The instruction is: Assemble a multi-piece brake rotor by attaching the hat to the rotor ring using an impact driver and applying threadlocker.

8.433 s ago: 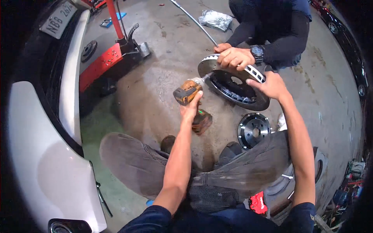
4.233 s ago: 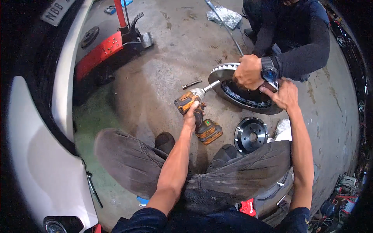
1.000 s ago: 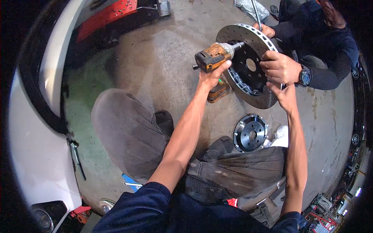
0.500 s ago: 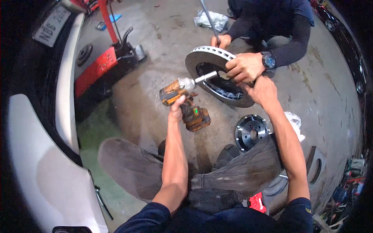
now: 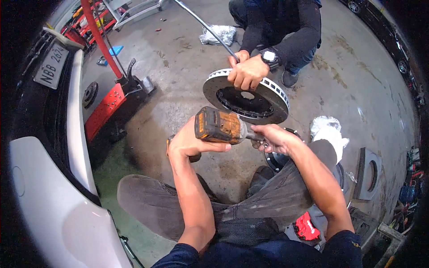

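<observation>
At the far left stands the white car body (image 5: 49, 201) with its number plate (image 5: 51, 65), and beside it the red floor jack (image 5: 107, 105) rests on the concrete floor (image 5: 178, 76); moving right, the person's left hand (image 5: 190, 143) is wrapped tight around the grip of the orange cordless impact driver (image 5: 219, 126), which now sits close in above the knees instead of reaching out toward the disc as it did half a second ago; the right hand (image 5: 273, 137), which a moment ago steadied the rotor's edge, has come off it and now pinches at the driver's nose, fingers closed around the bit or socket there, though what exactly they grip is too small to tell; that reads as a pause in the driving to fit or change the bit; beyond the tool, the drilled brake disc (image 5: 246, 96) lies tilted on the floor, held at its top rim by a co-worker's hand (image 5: 246, 73) wearing a wristwatch (image 5: 269, 56), clenched on the edge near a long metal bar (image 5: 205, 27); further right a white rag (image 5: 328, 131) lies by the knee, with a second hub part (image 5: 279, 158) partly hidden beneath the right forearm
</observation>
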The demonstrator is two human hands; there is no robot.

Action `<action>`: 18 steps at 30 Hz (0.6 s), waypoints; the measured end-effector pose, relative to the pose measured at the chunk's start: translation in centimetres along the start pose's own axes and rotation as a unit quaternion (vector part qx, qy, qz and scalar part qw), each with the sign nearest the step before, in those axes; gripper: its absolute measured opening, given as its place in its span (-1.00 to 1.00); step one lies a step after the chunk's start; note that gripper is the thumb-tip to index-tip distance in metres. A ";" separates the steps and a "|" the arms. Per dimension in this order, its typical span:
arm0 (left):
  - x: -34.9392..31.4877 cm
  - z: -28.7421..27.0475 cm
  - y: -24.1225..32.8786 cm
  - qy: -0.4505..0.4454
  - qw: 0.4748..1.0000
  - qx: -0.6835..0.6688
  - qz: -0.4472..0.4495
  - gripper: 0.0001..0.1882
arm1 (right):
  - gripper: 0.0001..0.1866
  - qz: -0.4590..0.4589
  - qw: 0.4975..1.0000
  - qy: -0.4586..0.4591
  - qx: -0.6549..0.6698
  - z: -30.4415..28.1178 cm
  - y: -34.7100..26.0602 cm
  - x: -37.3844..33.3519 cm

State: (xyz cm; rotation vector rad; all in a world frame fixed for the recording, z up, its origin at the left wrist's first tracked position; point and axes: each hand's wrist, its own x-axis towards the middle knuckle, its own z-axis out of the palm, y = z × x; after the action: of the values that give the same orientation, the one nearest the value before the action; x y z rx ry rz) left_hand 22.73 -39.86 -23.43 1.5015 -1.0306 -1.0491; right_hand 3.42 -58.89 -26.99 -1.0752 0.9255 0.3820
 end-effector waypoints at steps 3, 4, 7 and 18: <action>-0.9 -1.3 -1.4 0.014 0.999 -0.036 -0.011 -0.29 | -0.55 -0.019 0.986 0.118 -0.113 0.2 -1.0 -0.6; -1.3 -1.9 -2.4 0.056 0.995 -0.081 -0.006 -0.32 | -0.52 -0.089 0.968 0.200 -0.126 -1.1 -0.8 0.3; -1.5 -2.8 -7.4 0.202 0.960 -0.168 0.094 -0.50 | -0.39 -0.233 0.720 0.482 -0.442 -1.4 -5.1 -2.3; 4.9 2.6 -17.5 0.372 0.886 -0.276 0.002 -0.60 | -0.22 -0.296 0.542 0.391 -0.682 -5.6 -8.7 1.9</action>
State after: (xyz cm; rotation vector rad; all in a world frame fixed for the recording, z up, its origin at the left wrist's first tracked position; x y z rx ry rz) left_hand 23.26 -42.68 -41.61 1.2417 -0.1609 -0.5849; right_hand 7.83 -68.12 -24.37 -3.1258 0.8254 -0.0942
